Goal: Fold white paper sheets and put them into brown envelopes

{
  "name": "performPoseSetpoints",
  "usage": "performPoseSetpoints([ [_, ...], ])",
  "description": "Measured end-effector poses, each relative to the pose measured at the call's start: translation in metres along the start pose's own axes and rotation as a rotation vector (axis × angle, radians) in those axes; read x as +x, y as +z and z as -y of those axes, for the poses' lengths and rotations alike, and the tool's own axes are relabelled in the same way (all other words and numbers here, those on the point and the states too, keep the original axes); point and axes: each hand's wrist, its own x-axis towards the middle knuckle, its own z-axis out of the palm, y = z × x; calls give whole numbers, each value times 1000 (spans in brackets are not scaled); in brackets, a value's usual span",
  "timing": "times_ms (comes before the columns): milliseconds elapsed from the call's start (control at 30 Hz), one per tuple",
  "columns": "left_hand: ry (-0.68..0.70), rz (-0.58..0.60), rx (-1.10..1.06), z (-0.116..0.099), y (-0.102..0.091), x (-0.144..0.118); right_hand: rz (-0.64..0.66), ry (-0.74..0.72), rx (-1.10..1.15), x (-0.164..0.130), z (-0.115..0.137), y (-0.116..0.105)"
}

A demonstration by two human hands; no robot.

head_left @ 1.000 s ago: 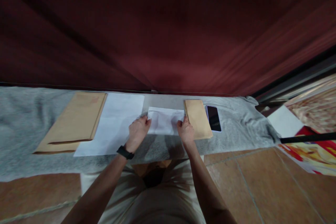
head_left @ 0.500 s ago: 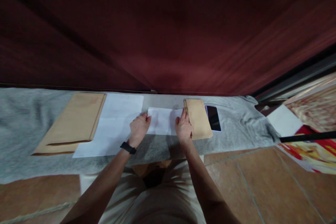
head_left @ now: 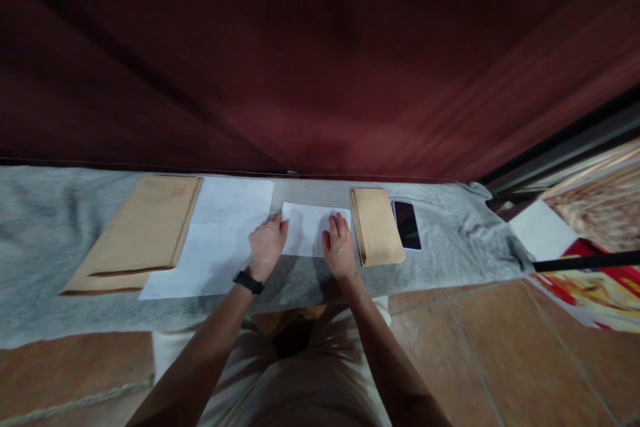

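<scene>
A folded sheet of white paper [head_left: 306,230] lies flat in front of me on the grey cloth. At its left edge, my left hand [head_left: 269,245] is curled closed with the paper's edge at its thumb and fingers. My right hand [head_left: 339,248] rests on the right part of the same paper, fingers stretched out. Just right of that hand is a small stack of brown envelopes [head_left: 379,227]. Larger white sheets [head_left: 220,233] spread out left of my left hand, partly under large brown envelopes [head_left: 150,223].
A phone [head_left: 407,225] lies right of the small envelopes. The grey cloth [head_left: 460,233] covers a narrow surface against a dark red panel [head_left: 320,80]. A dark bar [head_left: 590,261] and a colourful printed sheet [head_left: 595,293] are at the far right, above the tiled floor [head_left: 465,340].
My right hand has slid left, off the edge of the small envelopes and further onto the folded paper. My left hand has barely moved.
</scene>
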Motion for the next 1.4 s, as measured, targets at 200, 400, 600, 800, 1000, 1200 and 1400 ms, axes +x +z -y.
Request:
performPoseSetpoints([
  [200,23,-71,-36,4,2,-8,36,-14,-96,-10,2,8],
  [400,57,-133,-123,11,0,-27,17,-20,-112,-10,3,8],
  [600,-30,74,-283,18,3,-18,-1,-32,-89,-11,0,10],
  [800,-64,100,-439,22,7,-21,20,-32,-100,-8,0,6],
  [1000,-64,37,-313,26,7,-46,86,-56,-83,-11,6,0],
  [1200,48,-24,-160,28,12,-58,114,-48,-98,-18,16,0],
  [1400,81,-7,-224,26,13,-52,97,-41,-97,-20,17,1],
])
